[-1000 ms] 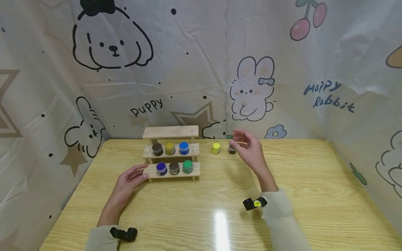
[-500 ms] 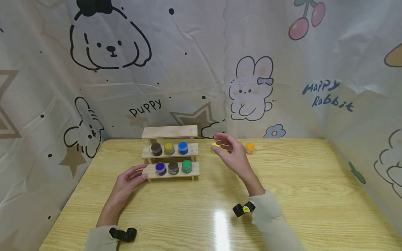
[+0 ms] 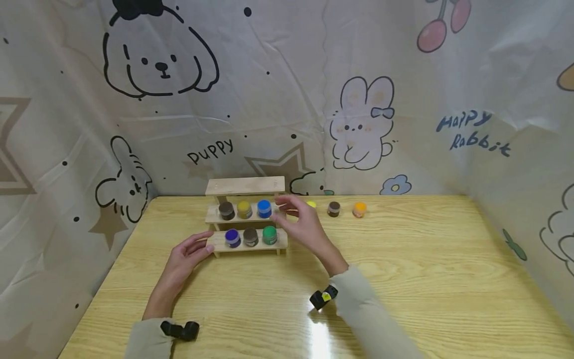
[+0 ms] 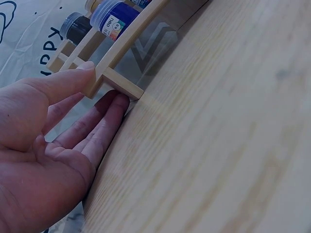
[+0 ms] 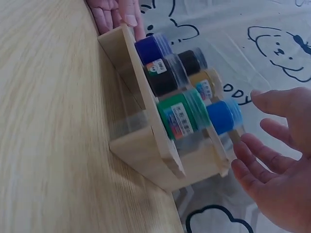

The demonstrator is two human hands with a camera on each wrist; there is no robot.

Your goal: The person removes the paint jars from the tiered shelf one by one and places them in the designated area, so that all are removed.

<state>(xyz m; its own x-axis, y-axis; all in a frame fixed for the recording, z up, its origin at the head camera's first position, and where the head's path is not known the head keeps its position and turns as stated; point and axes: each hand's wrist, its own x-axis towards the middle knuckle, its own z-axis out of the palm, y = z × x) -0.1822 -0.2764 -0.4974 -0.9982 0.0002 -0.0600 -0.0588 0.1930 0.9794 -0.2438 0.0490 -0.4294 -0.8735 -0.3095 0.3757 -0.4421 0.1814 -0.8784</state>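
- A pale backdrop [image 3: 278, 104] with creased, slightly glossy folds surrounds the far side and both flanks; it carries line-drawn animals, stars, cherries and the words "puppy" and "Happy Rabbit".
- The table [image 3: 430, 254] has a flat top, yellowish with streaky wood grain, and a bright glare near the front.
- Light, loose cloth sleeves cover both forearms; the right sleeve [image 3: 376, 314] shows soft wrinkles.
- The wooden rack [image 3: 245, 185] stands at the back of the table, left of centre: three smooth, pale, straight-edged steps on slim legs.
- The left hand [image 3: 185, 258] pinches the left end of the lowest step between thumb and fingers.
- The right hand [image 3: 306, 225] is just right of the blue jar, fingers spread in a loose curve, thumb well apart from them.
- Squat round jars stand upright, with ribbed, clear-looking lids; labels show on some. Middle step: dark jar [image 3: 226, 210], mustard jar [image 3: 244, 209], blue jar [image 3: 264, 209]. Lowest: purple jar [image 3: 232, 238], brown jar [image 3: 250, 237], green jar [image 3: 269, 235].
- Right of the rack, on the table, sit a bright yellow jar [image 3: 311, 204], partly hidden by the right hand, a dark brown jar [image 3: 334, 209] and an orange jar [image 3: 359, 209].
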